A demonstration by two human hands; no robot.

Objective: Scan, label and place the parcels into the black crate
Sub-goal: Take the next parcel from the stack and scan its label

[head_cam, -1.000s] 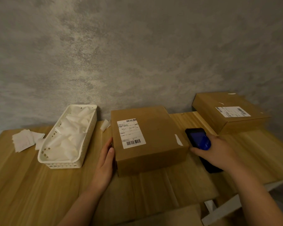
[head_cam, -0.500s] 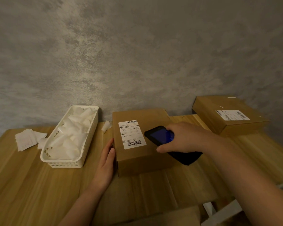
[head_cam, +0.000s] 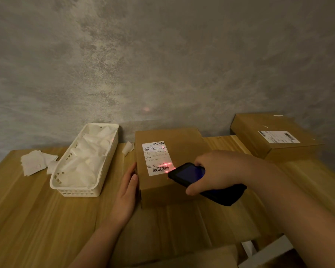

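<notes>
A brown cardboard parcel (head_cam: 174,151) lies on the wooden table (head_cam: 37,219) in the middle, with a white shipping label (head_cam: 156,157) on top. My left hand (head_cam: 127,196) rests flat against the parcel's left side, fingers straight. My right hand (head_cam: 217,171) holds a black handheld scanner (head_cam: 190,174) with a blue screen over the parcel. A red scan line falls across the lower barcode of the label. A second labelled parcel (head_cam: 275,136) sits at the back right. The black crate is not in view.
A white plastic basket (head_cam: 89,161) full of white paper slips stands left of the parcel. Loose white slips (head_cam: 35,161) lie at the far left. A grey wall runs behind the table. More cardboard shows at the bottom edge.
My right hand has brought the scanner from the parcel's right side leftward over its top. The red scan line now shines on the label's barcode. My left hand has stayed put.
</notes>
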